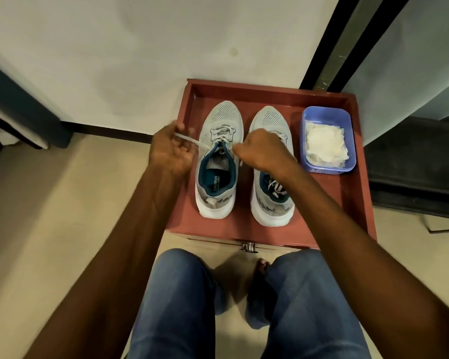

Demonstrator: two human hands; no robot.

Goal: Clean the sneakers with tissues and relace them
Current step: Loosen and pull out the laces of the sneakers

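Two grey sneakers stand side by side, toes away from the person, in a red tray on the floor. The left sneaker is the one being worked. The left hand is curled round one lace end and holds it out taut to the side, over the tray's left rim. The right hand pinches the other end just beside the top eyelets. Holding both ends apart under tension probably serves to draw the crossings snug or to free them; which of the two cannot be told.

The right sneaker lies partly under the right forearm. Its lace sits bunched in the opening, not tied.

A blue tub of white tissues stands in the tray to the right of that sneaker, near but apart, within reach of the right hand.

Obstructions: the right forearm crosses over the right sneaker and hides its tongue and eyelets. The tray's left rim lies under the taut lace end. The person's knees are close to the tray's near edge, beside a small metal knob.
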